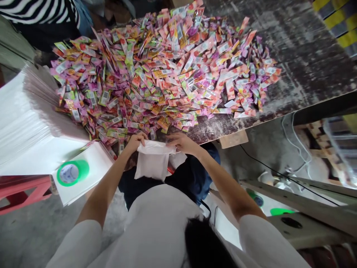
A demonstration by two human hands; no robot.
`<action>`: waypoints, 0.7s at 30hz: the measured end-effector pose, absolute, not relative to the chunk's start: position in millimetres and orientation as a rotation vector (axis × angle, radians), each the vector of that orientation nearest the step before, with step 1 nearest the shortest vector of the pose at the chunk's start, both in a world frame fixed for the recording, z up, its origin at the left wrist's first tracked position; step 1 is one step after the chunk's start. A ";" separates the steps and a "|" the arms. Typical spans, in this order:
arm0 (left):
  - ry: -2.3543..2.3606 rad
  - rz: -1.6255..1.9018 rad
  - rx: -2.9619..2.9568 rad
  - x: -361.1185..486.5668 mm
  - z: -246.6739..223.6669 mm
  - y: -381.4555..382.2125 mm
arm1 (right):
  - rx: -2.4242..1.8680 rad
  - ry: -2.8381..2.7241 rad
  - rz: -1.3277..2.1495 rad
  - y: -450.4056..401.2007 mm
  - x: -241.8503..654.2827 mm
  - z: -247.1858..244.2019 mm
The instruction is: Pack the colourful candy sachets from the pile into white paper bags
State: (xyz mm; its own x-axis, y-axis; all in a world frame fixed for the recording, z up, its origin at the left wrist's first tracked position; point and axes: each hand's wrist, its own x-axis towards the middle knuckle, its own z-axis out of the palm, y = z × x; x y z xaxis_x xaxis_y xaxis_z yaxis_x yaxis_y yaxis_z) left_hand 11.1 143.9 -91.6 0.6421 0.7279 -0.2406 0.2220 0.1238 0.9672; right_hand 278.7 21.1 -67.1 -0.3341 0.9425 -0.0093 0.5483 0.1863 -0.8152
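A white paper bag [153,163] hangs over my lap at the table's front edge, its upper part folded over in a band. My left hand [137,142] pinches the left end of that fold. At the other end, my right hand [182,143] has its fingers closed on the fold's right corner. Just beyond both hands lies a wide heap of small colourful printed packets [167,78]. Another white piece [178,159] shows below my right hand, partly hidden. What the bag contains cannot be seen.
The heap covers much of a worn dark table [301,48]. To the left are a thick stack of white paper sheets [25,123] and a green roll of tape [73,172] on white sheets. A red stool [25,193] stands below. A person in striped clothing [41,11] is at upper left.
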 end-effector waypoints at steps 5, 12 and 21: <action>0.880 0.303 1.511 7.1 -78.2 154.7 | -1.358 -2.282 0.738 11.4 206.8 -62.9; 1.223 0.344 1.238 -15.1 -54.2 118.1 | -1.461 -2.163 0.809 -0.7 176.0 -93.7; 0.969 0.524 0.965 -32.1 -13.3 109.7 | -1.468 -1.946 1.423 49.1 243.0 19.1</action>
State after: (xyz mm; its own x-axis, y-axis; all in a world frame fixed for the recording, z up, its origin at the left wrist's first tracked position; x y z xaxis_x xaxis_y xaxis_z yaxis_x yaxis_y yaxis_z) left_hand -32.1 109.7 -13.3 0.4939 0.7458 -0.4470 0.0340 0.4971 0.8670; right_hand 243.0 49.1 19.1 -0.4224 0.8571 -0.2948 0.5407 -0.0228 -0.8409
